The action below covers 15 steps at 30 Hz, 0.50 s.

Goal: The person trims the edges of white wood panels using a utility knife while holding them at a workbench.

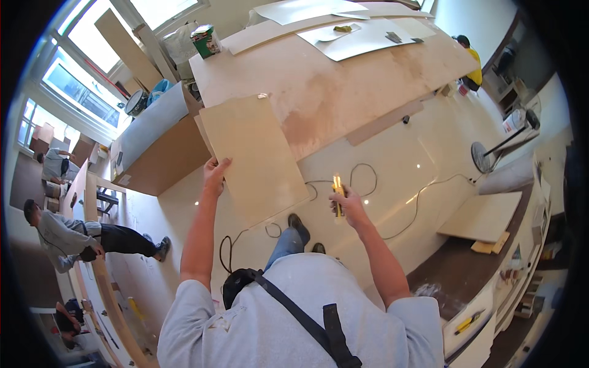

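Note:
My left hand grips the left edge of a flat tan board, thumb on its face. The board is held tilted in front of me, its far end over the big table's near edge. My right hand is closed round a yellow utility knife, held upright to the right of the board and apart from it. Whether its blade is out is too bright and small to tell.
A large worktable carries white sheets and a green box. A cardboard carton stands left. Cables trail over the floor. Another board lies right. People work nearby, one at left.

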### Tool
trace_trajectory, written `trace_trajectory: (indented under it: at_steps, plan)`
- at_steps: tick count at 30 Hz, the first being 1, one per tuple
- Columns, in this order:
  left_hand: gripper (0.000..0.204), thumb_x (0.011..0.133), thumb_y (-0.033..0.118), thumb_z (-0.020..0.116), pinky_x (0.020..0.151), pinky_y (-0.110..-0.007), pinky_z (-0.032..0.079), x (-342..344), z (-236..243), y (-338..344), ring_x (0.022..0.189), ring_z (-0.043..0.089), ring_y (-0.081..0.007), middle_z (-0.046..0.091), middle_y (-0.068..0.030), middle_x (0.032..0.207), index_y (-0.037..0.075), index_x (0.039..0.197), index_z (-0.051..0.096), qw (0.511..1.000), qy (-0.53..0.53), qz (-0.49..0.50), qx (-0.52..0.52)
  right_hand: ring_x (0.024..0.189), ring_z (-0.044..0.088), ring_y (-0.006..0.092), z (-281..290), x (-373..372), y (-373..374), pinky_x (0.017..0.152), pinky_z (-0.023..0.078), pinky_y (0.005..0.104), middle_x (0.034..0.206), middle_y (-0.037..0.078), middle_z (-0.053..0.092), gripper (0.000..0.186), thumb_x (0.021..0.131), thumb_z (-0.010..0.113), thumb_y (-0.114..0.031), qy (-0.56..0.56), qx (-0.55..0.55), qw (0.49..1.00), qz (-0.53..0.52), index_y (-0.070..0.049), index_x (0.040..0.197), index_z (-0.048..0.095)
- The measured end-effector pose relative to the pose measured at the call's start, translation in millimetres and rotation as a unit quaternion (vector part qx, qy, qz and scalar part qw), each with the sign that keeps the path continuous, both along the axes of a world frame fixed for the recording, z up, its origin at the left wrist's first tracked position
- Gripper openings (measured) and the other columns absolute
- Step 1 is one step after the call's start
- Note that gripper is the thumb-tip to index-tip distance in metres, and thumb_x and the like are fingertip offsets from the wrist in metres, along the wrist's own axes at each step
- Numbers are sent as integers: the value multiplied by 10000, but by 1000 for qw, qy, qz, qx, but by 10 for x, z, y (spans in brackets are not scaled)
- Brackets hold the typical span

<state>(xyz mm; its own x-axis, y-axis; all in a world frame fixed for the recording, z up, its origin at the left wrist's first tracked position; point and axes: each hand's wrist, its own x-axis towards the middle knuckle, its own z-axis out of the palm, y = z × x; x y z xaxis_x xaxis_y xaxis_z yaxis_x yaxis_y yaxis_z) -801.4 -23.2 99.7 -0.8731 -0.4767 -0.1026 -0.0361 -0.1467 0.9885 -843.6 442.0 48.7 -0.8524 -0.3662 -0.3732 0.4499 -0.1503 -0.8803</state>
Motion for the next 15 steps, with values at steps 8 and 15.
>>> trace_trajectory:
  at_steps: [8,15]
  plan:
    - [334,909,184,833,762,-355,630,-865,-850,-415,861,751,-179,771,-78,1042,31,1181,716,985,-15,27,169,778,668,147,-512,-1223,-1075,660,606,323,957,57,647,389,963,763,-246,-1,175,979,109,-29,1219,566]
    - [297,925,154,807,850,-396,641,-1143,-1130,-567,935,750,-215,752,-90,1082,35,1177,703,976,-84,61,191,817,693,158,-611,-1673,-1279,652,641,347,973,49,637,376,938,788,-196,-10,147,979,138,-36,1193,563]
